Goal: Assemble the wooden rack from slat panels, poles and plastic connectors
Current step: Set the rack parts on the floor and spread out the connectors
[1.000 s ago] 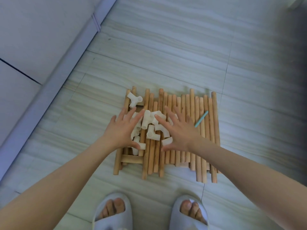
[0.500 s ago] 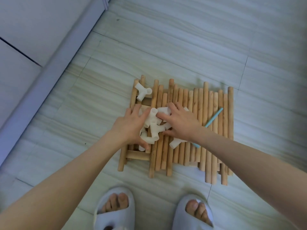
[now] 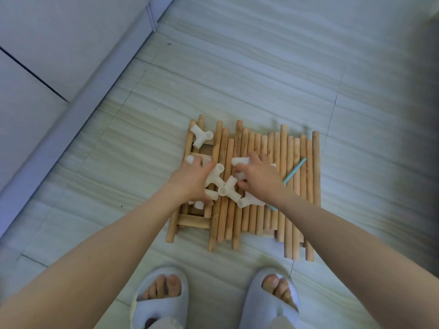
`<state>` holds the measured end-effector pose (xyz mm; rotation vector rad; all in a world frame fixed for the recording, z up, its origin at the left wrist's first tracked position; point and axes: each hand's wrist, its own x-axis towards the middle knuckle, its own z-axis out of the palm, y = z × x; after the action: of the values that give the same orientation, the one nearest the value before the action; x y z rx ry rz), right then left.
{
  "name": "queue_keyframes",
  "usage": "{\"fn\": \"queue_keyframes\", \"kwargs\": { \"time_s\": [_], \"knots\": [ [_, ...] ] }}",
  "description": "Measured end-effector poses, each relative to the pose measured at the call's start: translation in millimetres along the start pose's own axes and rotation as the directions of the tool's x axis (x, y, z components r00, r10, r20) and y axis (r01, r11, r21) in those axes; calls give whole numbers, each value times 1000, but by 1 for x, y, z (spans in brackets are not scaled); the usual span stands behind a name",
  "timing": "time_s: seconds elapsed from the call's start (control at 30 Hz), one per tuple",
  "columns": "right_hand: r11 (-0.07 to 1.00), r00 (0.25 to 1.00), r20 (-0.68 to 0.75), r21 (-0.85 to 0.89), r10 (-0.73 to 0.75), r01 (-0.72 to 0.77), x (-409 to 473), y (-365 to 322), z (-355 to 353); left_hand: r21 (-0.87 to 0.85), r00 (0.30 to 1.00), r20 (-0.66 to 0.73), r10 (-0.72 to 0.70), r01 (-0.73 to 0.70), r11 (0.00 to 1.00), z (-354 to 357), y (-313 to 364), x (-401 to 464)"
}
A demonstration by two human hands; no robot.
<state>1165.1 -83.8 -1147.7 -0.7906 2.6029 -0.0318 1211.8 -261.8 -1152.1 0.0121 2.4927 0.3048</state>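
A pile of wooden poles (image 3: pixel 292 186) lies side by side on the floor, partly over a slat panel (image 3: pixel 193 219) that shows at the left. Several white plastic connectors (image 3: pixel 228 186) are heaped on the poles between my hands. My left hand (image 3: pixel 190 179) curls round connectors at the heap's left side. My right hand (image 3: pixel 259 174) curls round connectors at the heap's right side, one connector (image 3: pixel 240 161) poking out by its fingertips. A single connector (image 3: pixel 200 136) lies apart at the far left corner.
A thin teal stick (image 3: pixel 293 173) lies slanted across the poles under my right wrist. My two feet in pale slippers (image 3: pixel 161 300) stand just in front of the pile. A pale cabinet base (image 3: pixel 78 98) runs along the left. The floor is pale tile.
Both hands have drawn together from flat and spread to curled, scooping the connectors into a tighter heap between them. The camera has shifted a little.
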Motion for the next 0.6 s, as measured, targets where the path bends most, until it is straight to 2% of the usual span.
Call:
{"fn": "queue_keyframes", "kwargs": {
  "time_s": [0.1,0.27,0.37,0.47,0.53,0.57,0.6],
  "knots": [
    [1000,999,42,3,16,-16,2,-4,2,32,1000,1,-5,5,999,-2,2,4],
    [992,993,72,87,89,-95,7,-8,1,-65,998,-57,-8,4,998,1,-2,3],
    [979,990,59,154,126,-134,11,-8,-2,-103,995,-95,-23,13,995,-1,-3,2],
    [946,981,-17,270,192,-180,15,-9,-14,-156,991,-119,-54,35,987,-5,-5,3],
    [921,980,-53,355,189,-158,21,-16,-25,-243,987,-127,-94,61,968,-7,-11,3],
    [896,982,-64,424,176,-133,24,-24,-31,-356,984,-126,-126,74,932,-8,-16,2],
    [852,984,-61,511,168,-114,27,-33,-37,-526,978,-118,-172,85,846,-11,-21,-2]
  ]
}}
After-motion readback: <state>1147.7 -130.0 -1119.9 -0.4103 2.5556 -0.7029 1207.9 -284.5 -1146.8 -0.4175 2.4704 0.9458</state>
